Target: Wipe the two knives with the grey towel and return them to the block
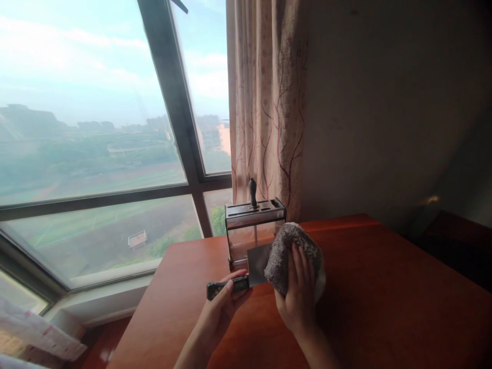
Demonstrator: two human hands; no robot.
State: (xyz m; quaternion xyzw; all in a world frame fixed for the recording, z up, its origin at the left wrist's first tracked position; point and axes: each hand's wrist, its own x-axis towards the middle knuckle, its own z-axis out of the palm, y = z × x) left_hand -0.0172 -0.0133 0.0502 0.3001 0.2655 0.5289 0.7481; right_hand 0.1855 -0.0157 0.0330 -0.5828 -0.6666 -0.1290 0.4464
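Note:
My left hand (229, 295) is closed round the dark handle of a broad-bladed kitchen knife (258, 264), held above the table with the blade pointing right. A fluffy grey cloth (282, 256) is in my right hand (300, 289), whose fingers press it against the blade. The cloth covers the blade's right end, so that part is hidden. Just behind the knife stands a knife rack (255, 214) with a metal top and clear sides; one black-handled tool (252, 193) sticks up from a slot in it.
A reddish-brown wooden table (384, 287) spreads beneath my hands. Large window panes with a dark frame (165, 92) rise on the left. A patterned curtain (265, 102) hangs behind the rack, beside a dark wall (384, 102).

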